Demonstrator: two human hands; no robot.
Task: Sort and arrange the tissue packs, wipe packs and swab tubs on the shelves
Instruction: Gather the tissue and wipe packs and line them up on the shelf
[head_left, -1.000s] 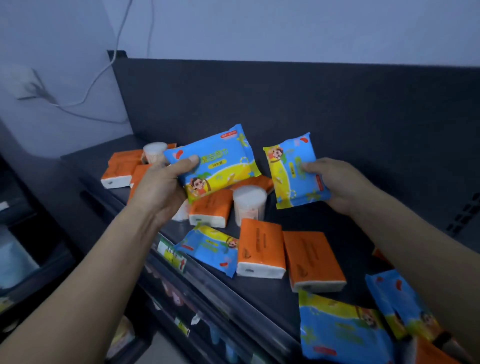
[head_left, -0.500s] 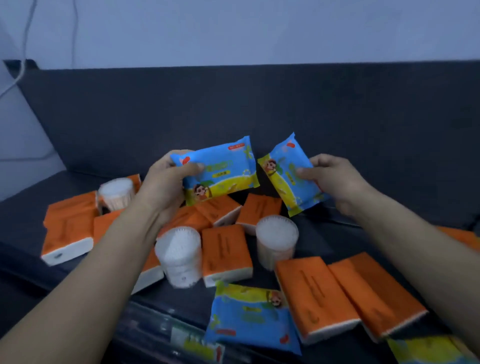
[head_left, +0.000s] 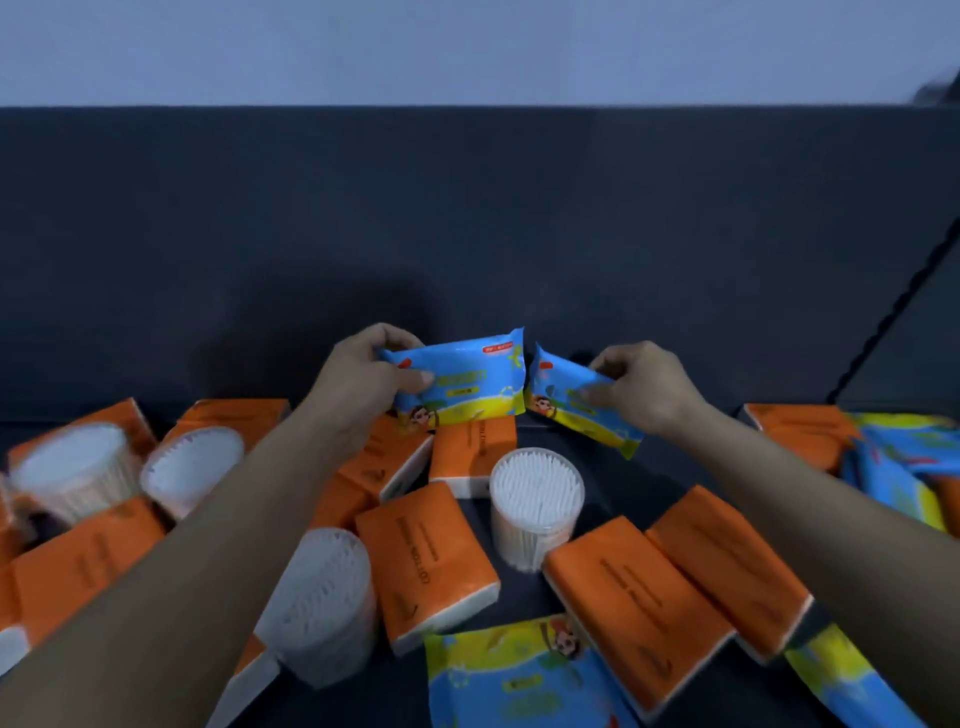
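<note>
My left hand (head_left: 363, 384) grips a blue and yellow wipe pack (head_left: 467, 379) by its left end, held upright near the shelf's dark back panel. My right hand (head_left: 641, 387) pinches a second wipe pack (head_left: 563, 400), tilted, its corner almost touching the first. Below them lie several orange tissue packs (head_left: 426, 566) and clear swab tubs (head_left: 535, 501), one upright in the middle, another tub (head_left: 327, 597) on its side under my left forearm.
The dark shelf (head_left: 613, 478) has a tall dark back panel (head_left: 467, 218). More wipe packs lie at the front (head_left: 509, 675) and at the right edge (head_left: 904, 452). Two swab tubs (head_left: 192, 462) and more tissue packs sit at the left.
The view has swung right and closer to the shelf. Both hands have carried their wipe packs farther back toward the panel, and the two packs have come closer together.
</note>
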